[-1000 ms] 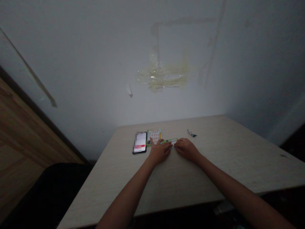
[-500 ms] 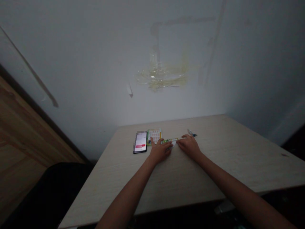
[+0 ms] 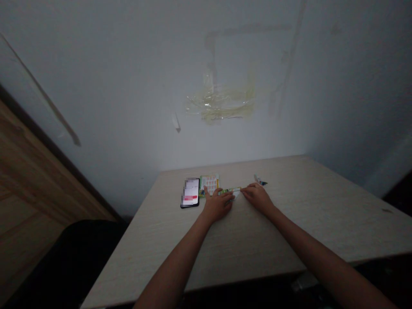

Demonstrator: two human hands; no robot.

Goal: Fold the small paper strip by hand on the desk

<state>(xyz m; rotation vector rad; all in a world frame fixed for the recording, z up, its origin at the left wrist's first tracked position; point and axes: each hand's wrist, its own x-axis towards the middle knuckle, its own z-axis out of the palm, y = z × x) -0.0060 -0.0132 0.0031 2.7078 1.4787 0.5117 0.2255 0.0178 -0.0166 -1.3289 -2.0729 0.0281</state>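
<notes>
A narrow printed paper strip (image 3: 236, 189), green and white, lies on the table between my hands, with a small white part showing below it. My left hand (image 3: 217, 207) rests palm down across its left portion, thumb and fingers spread apart. At the strip's right end, the fingers of my right hand (image 3: 259, 198) are pressed together on the paper; their tips are small and partly hidden. Just beyond my left thumb is a printed card (image 3: 210, 182) with a grid of small red marks and a green and yellow border.
A phone (image 3: 194, 194) with its screen lit lies left of the card. Behind my right hand is a small coloured scrap (image 3: 261, 180). The pale wooden table (image 3: 154, 240) meets a wall (image 3: 128, 107) bearing tape remains. A dark object (image 3: 74, 257) stands at lower left.
My right fingers have shifted slightly along the strip's right end. My left hand stays nearly in place, and the whole view has moved a little.
</notes>
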